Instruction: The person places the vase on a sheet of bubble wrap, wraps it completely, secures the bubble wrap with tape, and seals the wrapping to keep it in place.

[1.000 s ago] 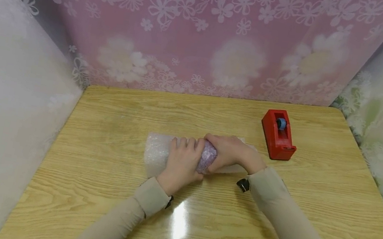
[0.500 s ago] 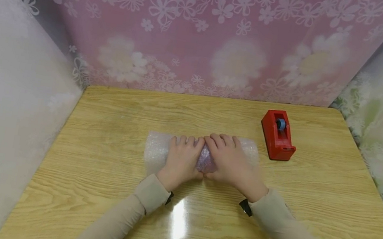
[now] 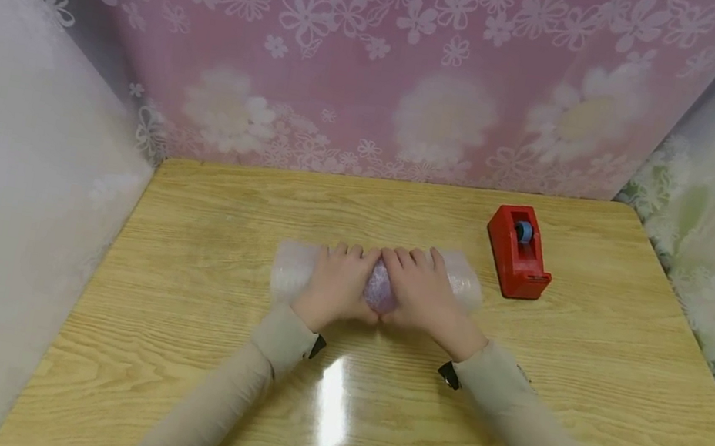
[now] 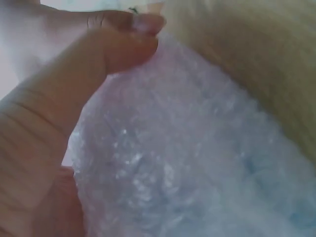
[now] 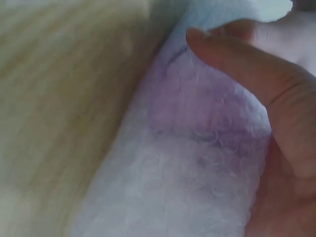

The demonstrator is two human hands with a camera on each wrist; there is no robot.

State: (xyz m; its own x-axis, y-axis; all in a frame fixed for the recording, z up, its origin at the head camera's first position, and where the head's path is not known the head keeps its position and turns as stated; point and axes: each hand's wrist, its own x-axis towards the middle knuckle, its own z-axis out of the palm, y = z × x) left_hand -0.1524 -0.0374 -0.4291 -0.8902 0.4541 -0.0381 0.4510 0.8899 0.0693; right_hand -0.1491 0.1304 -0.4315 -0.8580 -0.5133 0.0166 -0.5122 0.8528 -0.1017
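A roll of clear bubble wrap point(image 3: 294, 266) lies crosswise near the middle of the table, and a purple thing point(image 3: 379, 287) shows through its central part. My left hand point(image 3: 340, 281) grips the roll left of centre, fingers over the far side and thumb on the near side. Close beside it, my right hand point(image 3: 425, 296) holds the right part the same way. Both thumbs meet near the roll's middle. In the left wrist view, the left thumb point(image 4: 79, 79) presses the bubble wrap point(image 4: 163, 148). The right wrist view shows the purple thing point(image 5: 197, 103) under the wrap; its kind is hidden.
A red tape dispenser point(image 3: 520, 253) with a blue-cored roll stands to the right, beyond the right end of the bubble wrap. The wooden table point(image 3: 183, 351) ends at a pink flowered curtain point(image 3: 352, 82) behind, with pale curtains at both sides.
My right hand has turned from the roll's far right side to lie over it beside the left hand. Since then, both hands and the roll have shifted slightly away from me.
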